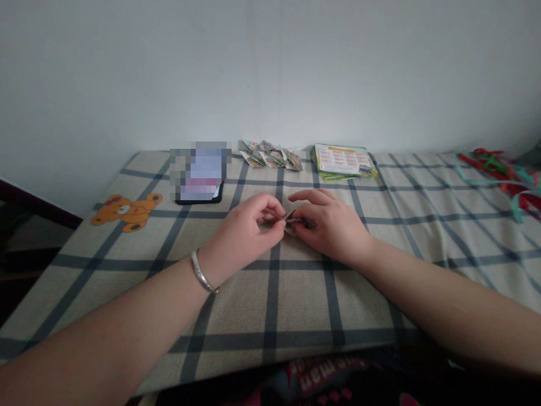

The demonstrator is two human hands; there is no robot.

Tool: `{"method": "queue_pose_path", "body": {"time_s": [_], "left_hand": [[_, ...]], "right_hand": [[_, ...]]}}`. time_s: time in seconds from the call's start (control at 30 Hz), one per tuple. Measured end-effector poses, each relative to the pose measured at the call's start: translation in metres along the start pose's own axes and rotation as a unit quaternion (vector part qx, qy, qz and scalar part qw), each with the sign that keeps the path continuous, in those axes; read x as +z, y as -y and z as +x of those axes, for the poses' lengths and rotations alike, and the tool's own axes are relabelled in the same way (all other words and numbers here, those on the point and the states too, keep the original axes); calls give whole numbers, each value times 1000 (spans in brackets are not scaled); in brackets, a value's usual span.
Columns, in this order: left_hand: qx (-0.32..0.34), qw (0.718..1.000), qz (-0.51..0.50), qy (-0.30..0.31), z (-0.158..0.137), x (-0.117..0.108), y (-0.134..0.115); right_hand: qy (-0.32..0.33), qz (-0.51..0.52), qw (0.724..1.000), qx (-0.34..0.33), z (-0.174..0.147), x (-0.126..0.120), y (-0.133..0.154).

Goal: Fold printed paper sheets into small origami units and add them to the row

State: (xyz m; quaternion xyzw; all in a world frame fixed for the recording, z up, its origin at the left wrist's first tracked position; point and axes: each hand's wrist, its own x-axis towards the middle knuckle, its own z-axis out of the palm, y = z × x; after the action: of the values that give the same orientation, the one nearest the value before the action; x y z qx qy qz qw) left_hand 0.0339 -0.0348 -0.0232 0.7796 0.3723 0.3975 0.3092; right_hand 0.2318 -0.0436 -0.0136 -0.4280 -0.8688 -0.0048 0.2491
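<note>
Between my two hands, above the middle of the checked tablecloth, is a small piece of folded printed paper [289, 216], mostly covered by my fingers. My left hand [253, 223], with a silver bangle at its wrist, pinches the left side of it between thumb and fingertips. On the other side, my right hand [332, 224] grips the paper with its thumb beneath and its index finger raised and bent. Past my hands lie several folded paper pieces [270, 157] with pointed corners. A stack of printed cards [344, 160] sits to their right.
At the back left lies a phone [203, 175], its screen blurred out. A flat orange teddy bear cutout [127, 212] is near the left edge. Red and green ribbons [502, 172] lie at the far right. The checked tablecloth [236, 316] meets a white wall [270, 67].
</note>
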Motion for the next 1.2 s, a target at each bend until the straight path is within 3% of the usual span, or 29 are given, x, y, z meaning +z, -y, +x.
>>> {"method": "queue_pose_path", "body": {"time_s": [0.6, 0.87, 1.2], "left_hand": [[-25, 999, -29, 3, 0, 0, -2], [-47, 996, -75, -1, 2, 0, 0], [13, 1000, -8, -10, 1, -3, 5]], "right_hand": [[-6, -3, 1000, -18, 1, 2, -3], [-49, -58, 991, -111, -1, -4, -2], [-32, -81, 996, -27, 1, -4, -4]]}}
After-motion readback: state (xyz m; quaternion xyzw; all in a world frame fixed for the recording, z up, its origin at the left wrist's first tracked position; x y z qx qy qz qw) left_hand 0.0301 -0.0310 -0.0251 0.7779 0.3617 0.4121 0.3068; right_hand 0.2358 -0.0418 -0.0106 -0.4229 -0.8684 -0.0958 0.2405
